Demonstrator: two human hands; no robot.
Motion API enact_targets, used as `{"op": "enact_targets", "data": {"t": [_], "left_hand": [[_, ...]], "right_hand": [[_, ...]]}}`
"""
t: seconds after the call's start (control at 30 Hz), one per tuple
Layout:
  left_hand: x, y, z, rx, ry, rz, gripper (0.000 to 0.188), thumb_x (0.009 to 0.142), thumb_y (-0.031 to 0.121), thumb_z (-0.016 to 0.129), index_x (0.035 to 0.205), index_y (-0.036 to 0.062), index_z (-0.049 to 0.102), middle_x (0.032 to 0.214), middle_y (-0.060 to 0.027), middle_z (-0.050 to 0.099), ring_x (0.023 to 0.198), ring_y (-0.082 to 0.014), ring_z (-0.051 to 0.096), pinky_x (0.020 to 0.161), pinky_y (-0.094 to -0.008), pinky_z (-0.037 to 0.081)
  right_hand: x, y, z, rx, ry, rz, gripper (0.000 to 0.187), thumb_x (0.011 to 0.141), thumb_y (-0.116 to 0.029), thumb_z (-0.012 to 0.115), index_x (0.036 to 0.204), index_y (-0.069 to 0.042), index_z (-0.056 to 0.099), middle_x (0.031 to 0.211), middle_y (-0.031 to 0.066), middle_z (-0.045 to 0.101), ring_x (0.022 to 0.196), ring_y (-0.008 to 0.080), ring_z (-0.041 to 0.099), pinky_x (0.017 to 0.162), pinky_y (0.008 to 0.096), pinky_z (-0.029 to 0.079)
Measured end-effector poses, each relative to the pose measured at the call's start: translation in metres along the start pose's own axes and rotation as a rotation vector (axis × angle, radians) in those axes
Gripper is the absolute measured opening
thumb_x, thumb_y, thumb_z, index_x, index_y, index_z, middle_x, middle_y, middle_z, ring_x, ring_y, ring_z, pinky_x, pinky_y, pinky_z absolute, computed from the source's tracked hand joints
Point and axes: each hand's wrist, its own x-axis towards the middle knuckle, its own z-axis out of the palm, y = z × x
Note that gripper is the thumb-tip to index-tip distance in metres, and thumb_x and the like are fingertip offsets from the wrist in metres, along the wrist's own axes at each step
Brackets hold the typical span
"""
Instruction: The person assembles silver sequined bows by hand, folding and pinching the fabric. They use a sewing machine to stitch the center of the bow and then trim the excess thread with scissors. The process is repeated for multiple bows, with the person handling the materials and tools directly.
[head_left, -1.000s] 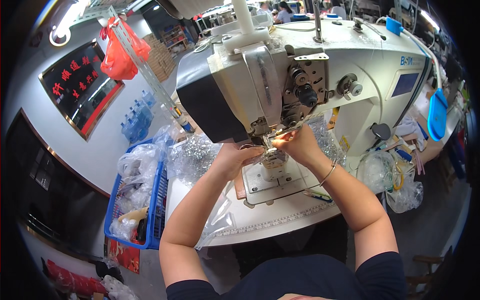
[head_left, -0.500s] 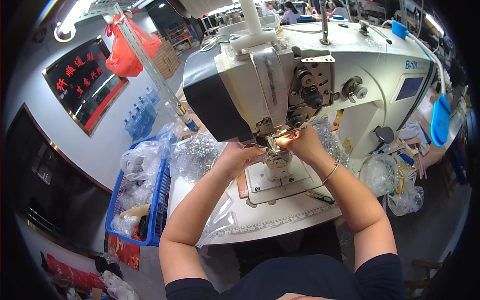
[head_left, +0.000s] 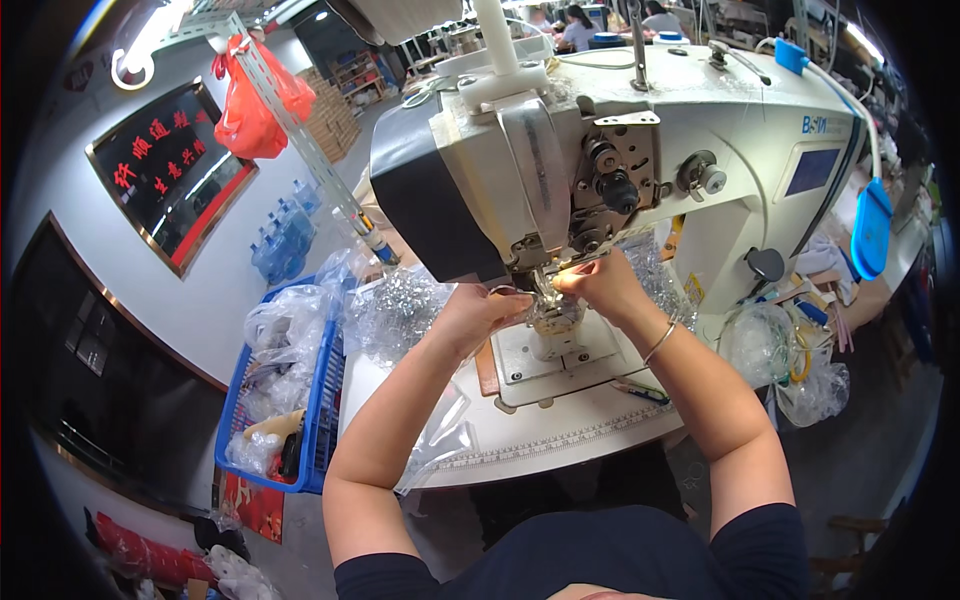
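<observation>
Flanking mach. post: L hand, R hand curled.

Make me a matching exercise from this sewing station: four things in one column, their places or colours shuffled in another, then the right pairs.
Things:
1. left hand
2. bracelet
3. basket
4. plastic bag

Places or colours:
A. red-orange, hanging by the slanted metal post
B. near the needle area of the sewing machine
C. blue, left of the white table
D. around the wrist behind the right hand

Pairs: 1-B, 2-D, 3-C, 4-A
</observation>
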Motion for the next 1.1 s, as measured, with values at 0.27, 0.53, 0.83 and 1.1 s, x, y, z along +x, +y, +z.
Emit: {"op": "enact_targets", "data": {"t": [0.27,0.53,0.83,1.1], "left_hand": [[-0.001,-0.003,0.003,-0.038,0.008,0.042,0.023,0.076,-0.001,0.065,0.099,-0.0004,0.060,0.088,-0.0054,0.060,0.077,-0.0121,0.060,0.068,-0.0228,0.050],[0.004,-0.009,-0.006,-0.125,-0.077,-0.060,0.032,0.076,-0.005,0.063,0.105,-0.0022,0.051,0.098,-0.0105,0.058,0.086,-0.0182,0.061,0.084,-0.0336,0.052],[-0.085,-0.111,0.027,-0.373,-0.022,0.200,0.044,0.078,-0.004,0.063,0.116,0.0047,0.041,0.111,-0.0105,0.056,0.098,-0.0145,0.055,0.084,-0.0272,0.046],[-0.109,-0.146,0.038,-0.640,0.139,0.318,0.043,0.079,-0.008,0.060,0.115,0.0071,0.042,0.116,-0.0118,0.052,0.103,-0.0175,0.054,0.087,-0.0311,0.046]], "right_hand": [[0.006,0.014,0.003,0.119,0.031,-0.032,0.019,0.066,-0.018,0.073,0.065,0.001,0.068,0.058,0.0040,0.060,0.058,0.0066,0.052,0.057,0.0250,0.043],[-0.006,0.003,0.000,0.014,0.027,-0.035,0.018,0.067,-0.012,0.074,0.076,0.002,0.066,0.073,0.0056,0.064,0.066,0.0096,0.058,0.060,0.0249,0.046],[-0.115,0.089,-0.037,0.060,-0.055,-0.121,0.030,0.070,-0.011,0.072,0.098,-0.003,0.062,0.092,0.0118,0.060,0.085,0.0262,0.058,0.078,0.0334,0.045],[-0.167,0.143,-0.035,-0.746,0.186,-0.332,0.015,0.079,-0.001,0.053,0.094,0.000,0.057,0.088,0.0163,0.059,0.087,0.0331,0.055,0.076,0.0384,0.045]]}}
